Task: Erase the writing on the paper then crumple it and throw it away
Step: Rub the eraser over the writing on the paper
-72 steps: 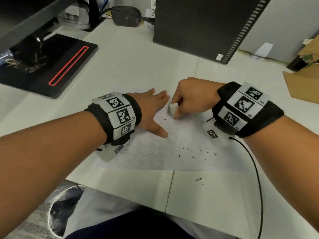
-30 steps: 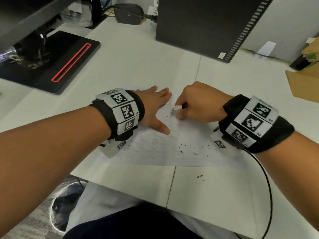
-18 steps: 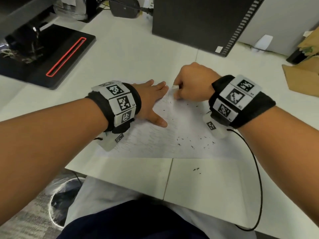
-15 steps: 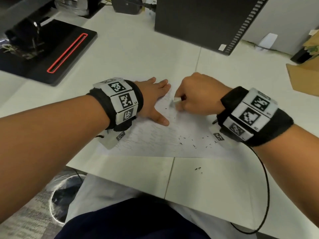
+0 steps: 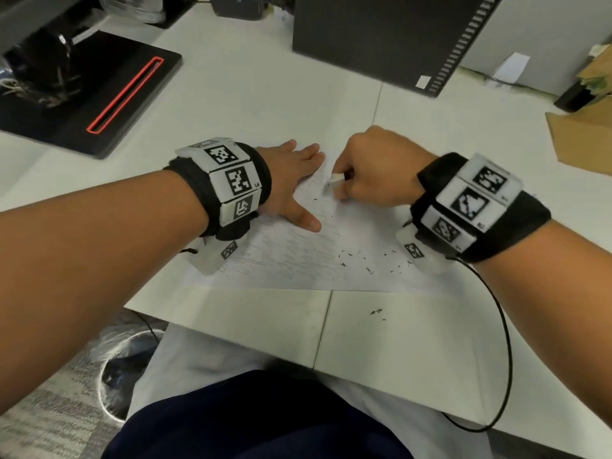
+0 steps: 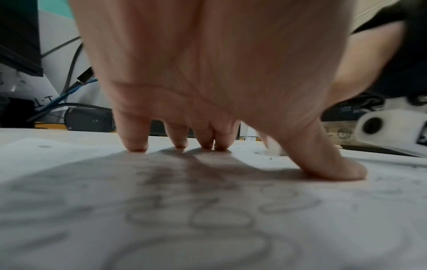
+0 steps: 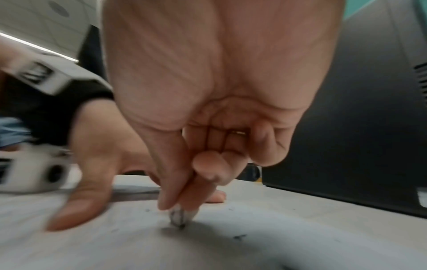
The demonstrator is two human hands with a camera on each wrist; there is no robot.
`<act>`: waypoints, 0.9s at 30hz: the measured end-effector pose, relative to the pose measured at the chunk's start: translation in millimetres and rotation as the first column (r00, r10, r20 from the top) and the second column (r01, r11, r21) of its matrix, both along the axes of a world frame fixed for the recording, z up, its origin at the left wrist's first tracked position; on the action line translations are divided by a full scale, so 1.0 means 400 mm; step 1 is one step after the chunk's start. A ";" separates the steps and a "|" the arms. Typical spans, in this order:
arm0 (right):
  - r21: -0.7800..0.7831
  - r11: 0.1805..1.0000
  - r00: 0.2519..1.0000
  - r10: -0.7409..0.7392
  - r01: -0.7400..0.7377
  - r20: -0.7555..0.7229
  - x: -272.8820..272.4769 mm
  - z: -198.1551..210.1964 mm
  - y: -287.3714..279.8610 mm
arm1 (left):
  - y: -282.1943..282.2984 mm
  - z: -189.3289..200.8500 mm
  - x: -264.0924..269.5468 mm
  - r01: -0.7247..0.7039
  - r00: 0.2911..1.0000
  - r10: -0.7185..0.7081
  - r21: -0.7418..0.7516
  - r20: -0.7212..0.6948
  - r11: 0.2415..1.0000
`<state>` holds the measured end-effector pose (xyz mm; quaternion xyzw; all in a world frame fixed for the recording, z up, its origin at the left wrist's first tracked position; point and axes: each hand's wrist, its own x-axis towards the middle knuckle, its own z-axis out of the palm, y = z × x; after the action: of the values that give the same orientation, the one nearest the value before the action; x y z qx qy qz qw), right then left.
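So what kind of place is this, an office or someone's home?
Most likely an office desk. A dark computer tower stands at the back of the white desk, a black monitor base sits at the left, and cables trail behind.

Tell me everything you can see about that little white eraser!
The eraser is a small white block, and its rubbing end looks grey and smudged in the right wrist view. The right hand pinches it between thumb and fingertips, so most of it is hidden. Its lower end presses on the paper, near the sheet's far edge, close to the flat left hand. Dark crumbs lie scattered on the paper nearby.
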<state>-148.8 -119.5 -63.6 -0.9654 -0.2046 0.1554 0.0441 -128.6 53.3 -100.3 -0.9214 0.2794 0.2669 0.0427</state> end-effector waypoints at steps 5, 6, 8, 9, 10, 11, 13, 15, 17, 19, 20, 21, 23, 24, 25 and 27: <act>0.013 0.993 0.978 0.115 -0.114 -0.174 -0.095 0.003 -0.011 | -0.003 0.000 0.002 0.003 1.000 -0.003 0.006 0.007 1.000; 0.015 0.993 0.970 0.118 -0.118 -0.213 -0.094 0.008 -0.012 | -0.004 0.000 0.002 0.004 1.000 -0.004 0.007 0.009 1.000; 0.022 0.997 0.963 0.078 -0.075 -0.256 -0.069 0.018 -0.010 | -0.005 0.000 0.000 0.004 1.000 -0.004 0.004 0.012 1.000; 0.025 0.999 0.970 0.045 -0.040 -0.237 -0.049 0.020 -0.008 | -0.005 0.001 -0.001 0.003 1.000 -0.003 0.001 0.012 1.000; 0.028 1.000 0.981 0.008 -0.002 -0.195 -0.024 0.019 -0.006 | -0.004 0.000 -0.002 0.003 1.000 -0.003 -0.002 0.012 1.000; 0.033 0.999 0.989 -0.032 0.037 -0.146 -0.001 0.016 -0.003 | -0.004 0.000 -0.002 0.003 1.000 -0.003 -0.003 0.011 1.000; 0.047 0.992 0.992 -0.110 0.114 -0.068 0.030 0.009 0.001 | -0.002 0.000 -0.001 0.003 1.000 -0.003 -0.001 0.012 1.000; 0.042 0.994 0.995 -0.096 0.097 -0.030 0.029 0.000 0.005 | 0.001 -0.002 0.001 0.003 1.000 -0.003 -0.001 0.019 1.000; 0.025 1.000 1.000 -0.011 0.011 -0.026 -0.009 -0.005 0.005 | 0.003 -0.005 0.003 0.002 1.000 -0.002 -0.006 0.021 1.000; 0.030 0.999 0.996 0.041 -0.039 -0.082 -0.058 -0.009 -0.003 | 0.003 -0.005 0.003 -0.001 1.000 0.001 -0.006 0.018 1.000; 0.031 0.998 0.991 0.061 -0.058 -0.119 -0.081 -0.007 -0.007 | 0.002 -0.005 0.003 0.000 1.000 0.000 -0.005 0.016 1.000; 0.028 0.996 0.984 0.088 -0.085 -0.158 -0.100 -0.005 -0.011 | 0.000 -0.004 0.004 0.002 1.000 -0.002 -0.003 0.014 1.000; 0.007 0.991 0.960 0.129 -0.132 -0.248 -0.119 0.003 -0.012 | -0.003 -0.003 0.006 0.003 1.000 -0.003 -0.001 0.009 1.000; 0.000 0.989 0.948 0.140 -0.146 -0.286 -0.120 0.011 -0.009 | -0.003 -0.003 0.006 0.002 1.000 -0.002 -0.001 0.008 1.000; -0.007 0.988 0.943 0.144 -0.153 -0.300 -0.112 0.014 -0.006 | -0.003 -0.003 0.005 0.001 1.000 -0.001 0.000 0.010 1.000; 0.002 0.993 0.966 0.117 -0.120 -0.232 -0.079 0.016 -0.001 | -0.002 -0.001 0.002 -0.001 1.000 0.001 -0.001 0.020 1.000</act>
<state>-180.4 -120.1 -57.0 -0.9270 -0.2545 0.2704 0.0527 -127.6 52.6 -100.7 -0.9241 0.2785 0.2576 0.0448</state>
